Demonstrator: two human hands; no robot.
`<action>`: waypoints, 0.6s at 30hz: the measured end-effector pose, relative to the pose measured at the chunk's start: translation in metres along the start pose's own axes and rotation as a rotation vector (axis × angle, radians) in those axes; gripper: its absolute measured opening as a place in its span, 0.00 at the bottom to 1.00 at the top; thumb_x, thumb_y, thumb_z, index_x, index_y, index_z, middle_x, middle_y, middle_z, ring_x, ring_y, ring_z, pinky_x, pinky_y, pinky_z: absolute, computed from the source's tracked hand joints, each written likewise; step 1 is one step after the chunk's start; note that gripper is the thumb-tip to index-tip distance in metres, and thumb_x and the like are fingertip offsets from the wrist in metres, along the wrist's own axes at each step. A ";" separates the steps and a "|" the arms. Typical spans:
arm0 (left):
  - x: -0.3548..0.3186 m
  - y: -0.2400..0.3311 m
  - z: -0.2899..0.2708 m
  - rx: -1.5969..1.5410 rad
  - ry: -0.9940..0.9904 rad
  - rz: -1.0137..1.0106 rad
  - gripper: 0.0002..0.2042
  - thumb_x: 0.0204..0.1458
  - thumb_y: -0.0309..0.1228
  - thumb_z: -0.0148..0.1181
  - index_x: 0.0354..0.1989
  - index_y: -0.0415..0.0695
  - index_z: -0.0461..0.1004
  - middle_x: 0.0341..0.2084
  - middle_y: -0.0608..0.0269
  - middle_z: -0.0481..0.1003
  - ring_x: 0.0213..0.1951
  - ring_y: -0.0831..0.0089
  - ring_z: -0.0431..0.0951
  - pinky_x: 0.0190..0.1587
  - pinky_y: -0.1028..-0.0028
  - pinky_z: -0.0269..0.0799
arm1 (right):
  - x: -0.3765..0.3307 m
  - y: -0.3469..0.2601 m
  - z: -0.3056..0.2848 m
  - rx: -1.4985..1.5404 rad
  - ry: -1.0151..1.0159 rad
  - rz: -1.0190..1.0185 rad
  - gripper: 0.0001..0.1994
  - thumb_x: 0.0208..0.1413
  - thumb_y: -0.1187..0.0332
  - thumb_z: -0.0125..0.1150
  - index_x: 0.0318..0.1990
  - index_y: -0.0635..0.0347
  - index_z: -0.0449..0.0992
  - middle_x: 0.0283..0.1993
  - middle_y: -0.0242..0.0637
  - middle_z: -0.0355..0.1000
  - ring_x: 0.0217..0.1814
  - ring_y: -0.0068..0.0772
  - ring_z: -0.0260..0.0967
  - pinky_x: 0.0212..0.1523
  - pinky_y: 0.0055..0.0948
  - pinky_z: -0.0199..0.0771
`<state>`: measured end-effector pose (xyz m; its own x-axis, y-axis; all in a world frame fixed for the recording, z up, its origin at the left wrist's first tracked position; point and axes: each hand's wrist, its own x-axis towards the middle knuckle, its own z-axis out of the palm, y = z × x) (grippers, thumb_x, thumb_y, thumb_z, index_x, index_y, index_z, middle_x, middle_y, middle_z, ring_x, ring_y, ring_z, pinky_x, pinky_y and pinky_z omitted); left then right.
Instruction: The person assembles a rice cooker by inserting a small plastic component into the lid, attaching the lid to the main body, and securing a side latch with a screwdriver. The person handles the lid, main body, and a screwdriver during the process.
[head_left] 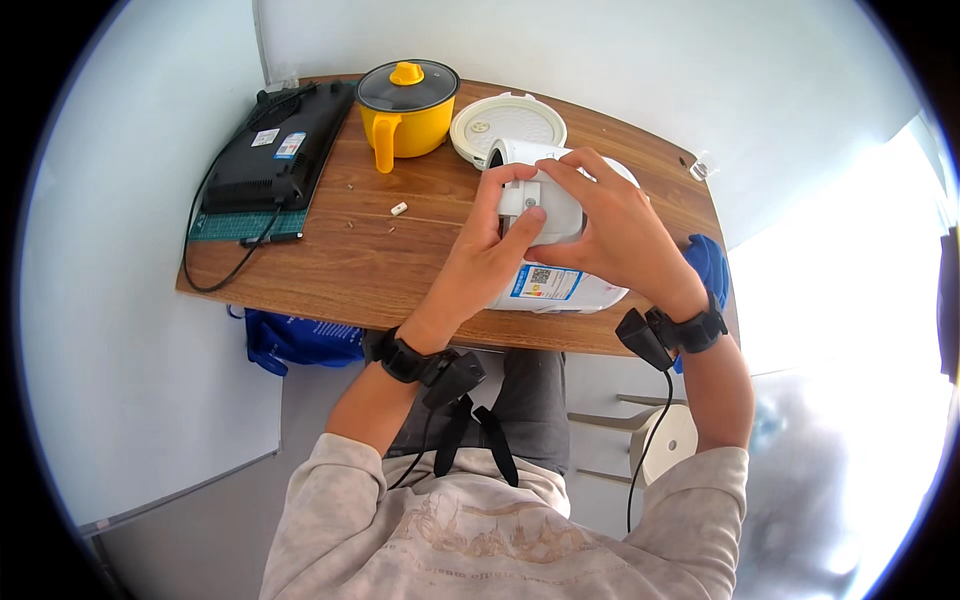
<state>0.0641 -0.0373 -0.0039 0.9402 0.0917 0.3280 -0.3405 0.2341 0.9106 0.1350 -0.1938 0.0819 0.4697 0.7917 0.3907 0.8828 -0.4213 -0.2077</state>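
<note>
A white rounded appliance (603, 296), perhaps a rice cooker, lies on its side near the table's front edge. On its upper side is a light grey-white plastic cover (562, 212) with a small round fitting at its left. My left hand (492, 238) grips the cover's left part, thumb pressed beside the fitting and fingers curled at the far edge. From the right, my right hand (622, 222) arches over the cover, fingertips at its far edge and thumb along the near edge. Whether the cover is loose from the body, I cannot tell.
A round white lid (512, 128) lies behind the appliance, beside a yellow pot (428, 132) with a glass lid. A black flat device (275, 150) with a cable rests on a green mat (225, 226) at left. A small white piece (399, 209) and several screw-like bits lie mid-table.
</note>
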 end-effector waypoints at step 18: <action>0.005 -0.002 0.010 -0.039 0.159 -0.009 0.27 0.58 0.38 0.67 0.61 0.43 0.62 0.48 0.57 0.75 0.47 0.75 0.77 0.44 0.76 0.76 | -0.008 0.000 0.006 0.038 0.146 0.090 0.37 0.40 0.54 0.79 0.58 0.61 0.75 0.55 0.44 0.70 0.43 0.48 0.79 0.42 0.41 0.81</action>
<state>0.0698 -0.0467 -0.0017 0.9314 0.2403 0.2734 -0.3350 0.2724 0.9020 0.1315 -0.1974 0.0735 0.5442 0.6780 0.4941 0.8379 -0.4682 -0.2805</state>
